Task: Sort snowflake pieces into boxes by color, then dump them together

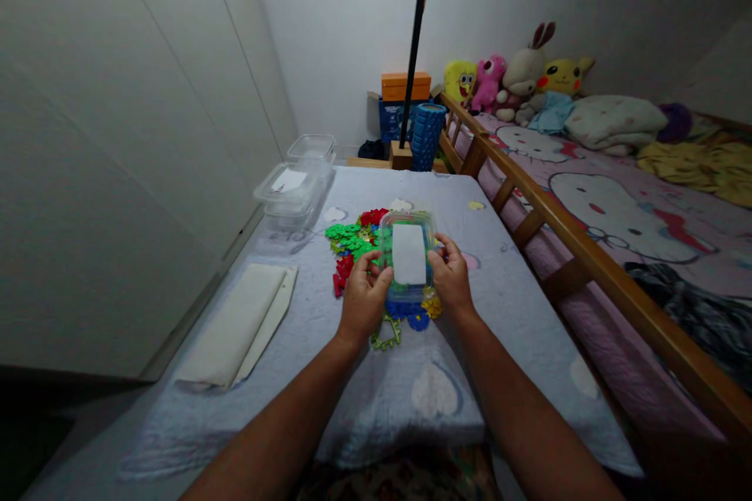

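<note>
Between my two hands is a clear plastic container (386, 230), with a blank white paper label (410, 254) on its upper face. My left hand (365, 293) grips its left edge, thumb on top. On the opposite edge, my right hand (452, 275) holds it the same way. Beneath and around the container lies a heap of plastic toy pieces: green pieces (346, 238), red pieces (344, 274), blue pieces (417, 321) and yellow pieces (433, 306). An olive-green toothed ring (386, 334) lies at the near side of the heap. The container hides the middle of the pile.
Several clear containers (287, 196) are stacked at the table's back left, a paper slip on one. Folded cream sheets (238, 325) lie left on the cloth-covered table (517, 376). A wooden bed rail (558, 282) runs along the right; a black pole (416, 39) stands behind.
</note>
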Motion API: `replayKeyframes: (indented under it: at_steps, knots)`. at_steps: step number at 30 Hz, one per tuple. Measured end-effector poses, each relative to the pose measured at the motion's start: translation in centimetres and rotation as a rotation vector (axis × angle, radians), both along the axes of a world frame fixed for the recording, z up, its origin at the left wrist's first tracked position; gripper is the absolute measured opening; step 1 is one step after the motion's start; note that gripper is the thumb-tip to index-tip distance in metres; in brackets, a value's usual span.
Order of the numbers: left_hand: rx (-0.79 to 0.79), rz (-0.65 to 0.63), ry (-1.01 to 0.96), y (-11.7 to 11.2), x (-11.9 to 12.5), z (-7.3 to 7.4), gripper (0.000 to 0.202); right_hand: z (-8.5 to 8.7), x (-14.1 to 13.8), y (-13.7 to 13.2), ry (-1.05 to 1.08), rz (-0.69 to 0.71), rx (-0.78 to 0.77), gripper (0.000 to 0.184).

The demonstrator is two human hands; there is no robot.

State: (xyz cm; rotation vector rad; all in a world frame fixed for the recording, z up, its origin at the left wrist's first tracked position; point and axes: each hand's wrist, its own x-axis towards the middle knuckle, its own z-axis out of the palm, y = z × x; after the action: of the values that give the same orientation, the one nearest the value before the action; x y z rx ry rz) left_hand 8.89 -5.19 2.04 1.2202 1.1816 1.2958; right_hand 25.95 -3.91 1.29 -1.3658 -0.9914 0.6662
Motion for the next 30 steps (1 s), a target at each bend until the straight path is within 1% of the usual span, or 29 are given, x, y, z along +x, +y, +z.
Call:
replayKeyframes:
  at_steps: [3, 6, 8, 13, 19, 25, 27, 30]
  knots:
    - [0.021, 0.003, 0.017, -0.1, 0.0, -0.3, 0.038, -0.2, -0.2, -0.2, 0.043, -0.011, -0.014, 0.044]
    - [0.030, 0.028, 0.004, -0.1, 0.0, -0.5, 0.037, -0.5, -0.2, -0.4, 0.093, 0.074, -0.034, 0.036]
    - [0.024, 0.044, -0.021, -0.1, 0.1, -0.5, 0.038, -0.6, -0.1, -0.5, 0.110, 0.126, -0.045, 0.035]
    - [0.007, 0.068, -0.052, -0.1, 0.1, -0.5, 0.040, -0.5, 0.0, -0.9, 0.135, 0.188, -0.057, 0.038]
    - [0.049, 0.101, 0.017, -0.1, 0.2, -0.8, 0.035, -0.6, -0.2, -0.8, 0.147, 0.189, -0.050, 0.039]
    - [0.087, 0.126, 0.037, -0.1, 0.3, -0.6, 0.032, -0.6, -0.3, -0.9, 0.227, 0.231, -0.059, 0.045]
    - [0.094, 0.152, 0.047, 0.1, 0.2, -0.6, 0.032, -0.5, -0.3, -1.0, 0.209, 0.229, -0.081, 0.047]
    - [0.094, 0.195, 0.058, 0.2, 0.1, -0.8, 0.033, -0.4, -0.4, -1.5, 0.119, 0.224, -0.113, 0.045]
